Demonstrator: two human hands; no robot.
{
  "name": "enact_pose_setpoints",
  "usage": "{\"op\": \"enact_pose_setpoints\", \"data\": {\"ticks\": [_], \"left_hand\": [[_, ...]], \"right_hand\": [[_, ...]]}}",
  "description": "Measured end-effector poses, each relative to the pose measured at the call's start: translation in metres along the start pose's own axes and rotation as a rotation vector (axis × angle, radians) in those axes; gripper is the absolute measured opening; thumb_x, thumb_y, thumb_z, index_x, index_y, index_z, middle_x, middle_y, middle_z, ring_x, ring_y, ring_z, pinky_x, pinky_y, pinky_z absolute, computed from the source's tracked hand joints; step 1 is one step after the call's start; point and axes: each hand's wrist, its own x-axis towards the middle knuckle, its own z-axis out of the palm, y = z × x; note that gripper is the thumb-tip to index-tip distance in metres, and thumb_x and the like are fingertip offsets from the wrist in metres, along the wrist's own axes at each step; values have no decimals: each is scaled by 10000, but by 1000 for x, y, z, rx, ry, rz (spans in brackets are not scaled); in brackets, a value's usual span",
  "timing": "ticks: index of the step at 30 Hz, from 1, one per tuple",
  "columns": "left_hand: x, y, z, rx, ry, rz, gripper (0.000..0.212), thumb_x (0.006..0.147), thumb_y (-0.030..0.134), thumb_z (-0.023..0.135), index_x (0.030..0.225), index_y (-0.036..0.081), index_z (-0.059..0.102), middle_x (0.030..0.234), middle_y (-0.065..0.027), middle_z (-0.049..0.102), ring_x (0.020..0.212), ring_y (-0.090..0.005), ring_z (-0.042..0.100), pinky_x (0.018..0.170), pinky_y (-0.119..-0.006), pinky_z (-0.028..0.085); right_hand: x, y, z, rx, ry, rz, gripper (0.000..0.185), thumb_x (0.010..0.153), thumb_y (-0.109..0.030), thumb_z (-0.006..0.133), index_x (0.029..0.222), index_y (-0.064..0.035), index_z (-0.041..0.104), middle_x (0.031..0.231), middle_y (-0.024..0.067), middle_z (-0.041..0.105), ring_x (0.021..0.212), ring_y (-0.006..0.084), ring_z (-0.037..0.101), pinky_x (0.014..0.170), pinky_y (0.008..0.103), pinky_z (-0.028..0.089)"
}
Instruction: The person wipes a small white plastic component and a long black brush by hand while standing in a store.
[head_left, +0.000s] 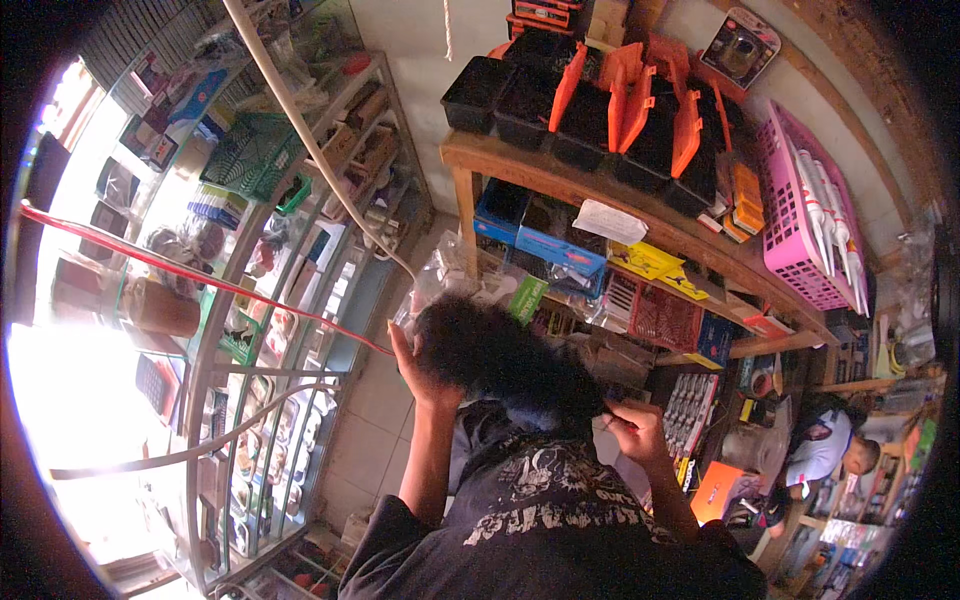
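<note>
In front of my dark printed T-shirt (555, 502) is a dark, fluffy, hair-like bundle (502, 360); what exactly it is cannot be told. Cupped against its left end, my left hand (431, 371) has one digit sticking up and the other fingers hidden. My right hand (636, 431) is at the opposite end, fingers curled and pinching at the bundle's edge. A clear plastic bag (435, 274) shows just beyond the left hand. Close above the bundle lies a green packet (528, 298) with writing.
Glass shelving (255, 285) full of goods stands left, crossed by a red cable (202, 281) and a pale pole (300, 127). A wooden shelf (555, 169) holds black bins (476, 94) with orange lids and a pink basket (806, 217) of nozzle tubes. Another person (825, 450) bends at far right.
</note>
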Motion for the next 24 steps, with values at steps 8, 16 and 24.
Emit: {"op": "enact_pose_setpoints", "data": {"ticks": [8, 16, 24], "left_hand": [[-3, -5, -19, -85, -138, -83, 563, 955, 500, 329, 1306, 87, 481, 1297, -115, 534, 1183, -300, 512, 1000, -477, 409], [-7, -3, -12, 80, -12, -62, 589, 940, 490, 345, 1356, 83, 437, 1206, -116, 588, 1069, -273, 576, 891, -424, 480], [-7, 1, 1, -15, -57, -99, 595, 945, 499, 341, 1348, 72, 434, 1222, -134, 575, 1093, -290, 558, 955, -437, 438]], "right_hand": [[12, -14, 5, 88, 39, 125, 152, 813, -107, 705, 873, 28, 673, 646, 62, 592, 537, 89, 498, 495, 258, 381], [21, -19, 4, 163, 79, 201, 165, 837, -146, 697, 886, 10, 679, 698, 47, 635, 611, 67, 540, 546, 231, 409], [24, -13, -6, 158, 68, 151, 231, 835, -124, 660, 685, 11, 548, 546, 2, 492, 517, 57, 438, 481, 261, 333]]}}
